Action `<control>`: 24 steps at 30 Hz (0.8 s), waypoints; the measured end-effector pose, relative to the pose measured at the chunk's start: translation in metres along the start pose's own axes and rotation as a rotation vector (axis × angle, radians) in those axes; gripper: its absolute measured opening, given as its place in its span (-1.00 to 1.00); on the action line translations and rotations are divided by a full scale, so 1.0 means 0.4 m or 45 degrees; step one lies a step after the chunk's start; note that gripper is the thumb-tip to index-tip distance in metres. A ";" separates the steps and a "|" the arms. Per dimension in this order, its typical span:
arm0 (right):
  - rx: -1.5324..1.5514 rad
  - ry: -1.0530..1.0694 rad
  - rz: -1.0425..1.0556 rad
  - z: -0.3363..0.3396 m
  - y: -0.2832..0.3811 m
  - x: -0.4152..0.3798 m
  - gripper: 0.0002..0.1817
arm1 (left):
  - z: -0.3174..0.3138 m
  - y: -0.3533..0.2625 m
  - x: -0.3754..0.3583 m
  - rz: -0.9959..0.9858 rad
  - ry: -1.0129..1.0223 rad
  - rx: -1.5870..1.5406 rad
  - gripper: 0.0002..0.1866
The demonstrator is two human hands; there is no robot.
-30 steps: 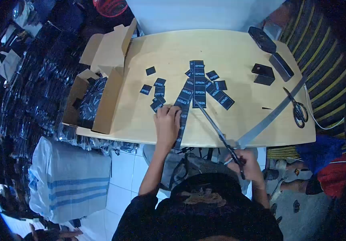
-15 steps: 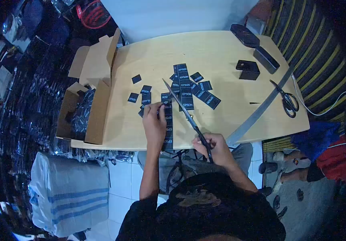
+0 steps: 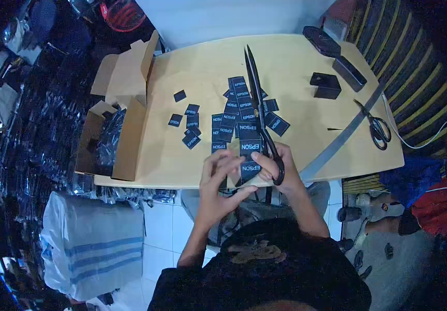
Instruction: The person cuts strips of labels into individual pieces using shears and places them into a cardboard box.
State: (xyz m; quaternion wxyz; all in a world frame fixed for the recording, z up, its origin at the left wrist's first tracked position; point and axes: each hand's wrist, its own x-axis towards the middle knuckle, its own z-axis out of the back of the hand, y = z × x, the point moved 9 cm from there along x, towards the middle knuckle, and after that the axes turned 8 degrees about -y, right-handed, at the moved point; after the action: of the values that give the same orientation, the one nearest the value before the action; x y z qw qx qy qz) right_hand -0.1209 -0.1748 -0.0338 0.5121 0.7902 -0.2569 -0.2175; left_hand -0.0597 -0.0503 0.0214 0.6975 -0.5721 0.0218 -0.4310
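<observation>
My right hand (image 3: pixel 281 168) is closed round the handle of long black scissors (image 3: pixel 255 85), whose blades point away from me. Between its thumb and fingers it also pinches a strip of black EPSON labels (image 3: pixel 249 147). To the left of that strip is my left hand (image 3: pixel 215 192), open, thumb spread away from slightly blurred fingers, which reach close to the strip's edge. More joined label strips (image 3: pixel 218 130) lie under and beyond the hands. Several single cut labels (image 3: pixel 191 138) are scattered on the table to the left.
A cardboard box (image 3: pixel 130 142) holding dark plastic-wrapped pieces stands at the table's left. On the right lie a second pair of scissors (image 3: pixel 379 129), a long metal ruler (image 3: pixel 332 148) and a black block (image 3: pixel 325 85). Another person's legs (image 3: pixel 384 226) show at lower right.
The scissors have swung upright and moved toward the right. My right hand now grips a label strip as well, and my left hand has left the strip on the table, moving nearer me.
</observation>
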 end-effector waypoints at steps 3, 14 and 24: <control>-0.082 0.030 0.002 -0.017 0.052 -0.030 -0.87 | -0.017 0.005 0.030 0.182 0.075 -0.381 -0.56; -0.265 0.425 -0.059 0.096 0.038 -0.158 -0.28 | 0.032 -0.001 0.101 0.263 -0.065 -0.454 -0.66; -1.113 0.598 -0.149 0.225 0.160 -0.247 -0.21 | -0.004 -0.052 0.123 0.127 0.322 -0.563 -0.44</control>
State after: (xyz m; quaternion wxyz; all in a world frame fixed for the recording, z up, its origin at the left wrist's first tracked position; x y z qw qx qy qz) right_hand -0.2638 -0.1973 -0.0012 0.8263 0.5425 0.0254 -0.1495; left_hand -0.0417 -0.0818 0.0605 0.5677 -0.6502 0.2308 -0.4491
